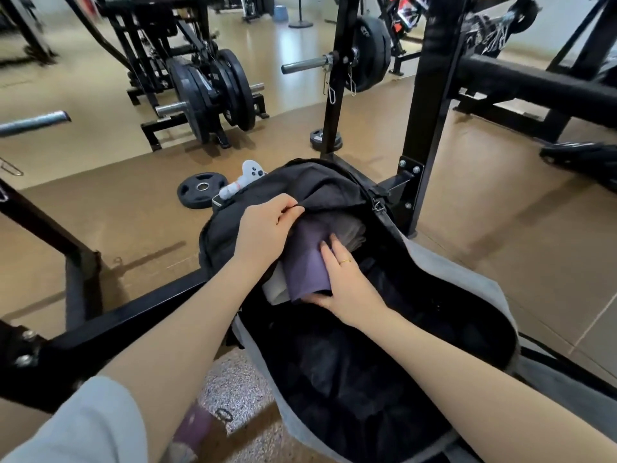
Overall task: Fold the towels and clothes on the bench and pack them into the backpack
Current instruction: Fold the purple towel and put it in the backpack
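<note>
- A head-worn camera looks down at a person's two bare forearms reaching forward over a weight bench in a gym.
- A black backpack (253,202) lies open on the bench, its mouth facing the person and its upper flap raised.
- The left hand (267,228) pinches the edge of the backpack's flap between thumb and curled fingers, holding it up.
- The right hand (347,282), wearing a thin gold ring (345,261), holds a folded purple cloth (309,262): its fingers lie fairly straight on top and its thumb tucks beneath the near edge.
- The purple cloth sits half inside the backpack's opening, tilted upward toward the flap.
- A pale folded cloth (275,290) shows just under the purple one at its left edge, and a grey-brown folded cloth (347,228) lies deeper inside the opening, beside it.
- A grey towel (467,279) is spread over the bench under the backpack, with a dark garment (350,379) heaped on it nearer the person.
- A small white plush toy (245,180) hangs at the far left corner of the backpack.
- A black weight plate (202,188) lies flat on the brown floor (133,208) beyond the toy.
- Black rack posts (429,105) and a loaded barbell (207,101) stand further back.
- A pale grey sleeve (83,426) covers the left upper arm.
</note>
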The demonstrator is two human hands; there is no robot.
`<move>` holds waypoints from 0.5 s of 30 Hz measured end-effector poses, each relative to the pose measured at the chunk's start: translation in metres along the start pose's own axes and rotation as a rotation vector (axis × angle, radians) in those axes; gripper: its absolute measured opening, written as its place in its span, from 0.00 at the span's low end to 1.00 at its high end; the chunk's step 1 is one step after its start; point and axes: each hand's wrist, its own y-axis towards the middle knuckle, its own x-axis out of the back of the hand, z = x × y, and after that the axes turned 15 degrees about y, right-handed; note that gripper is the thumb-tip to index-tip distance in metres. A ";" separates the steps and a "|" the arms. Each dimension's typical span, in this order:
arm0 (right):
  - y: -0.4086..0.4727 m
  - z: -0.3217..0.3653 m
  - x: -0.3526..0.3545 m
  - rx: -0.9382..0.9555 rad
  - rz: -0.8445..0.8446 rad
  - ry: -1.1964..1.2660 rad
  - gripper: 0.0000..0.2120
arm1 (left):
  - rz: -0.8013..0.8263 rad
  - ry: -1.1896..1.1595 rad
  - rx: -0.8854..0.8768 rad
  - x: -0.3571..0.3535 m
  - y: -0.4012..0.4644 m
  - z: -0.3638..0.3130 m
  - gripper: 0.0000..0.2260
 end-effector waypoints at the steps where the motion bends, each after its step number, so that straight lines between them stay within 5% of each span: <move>1: 0.008 -0.001 -0.001 0.010 0.002 -0.050 0.46 | -0.014 -0.001 -0.014 0.003 0.001 0.000 0.06; 7: 0.046 0.005 0.001 -0.013 -0.030 -0.066 0.44 | -0.048 -0.011 -0.058 0.018 0.007 -0.006 0.05; 10: 0.028 0.011 0.016 -0.027 -0.036 0.040 0.45 | 0.152 0.049 0.000 0.004 -0.002 0.001 0.06; 15: -0.040 0.016 0.056 -0.059 0.013 0.038 0.40 | 0.436 0.327 -0.156 -0.029 -0.027 0.008 0.12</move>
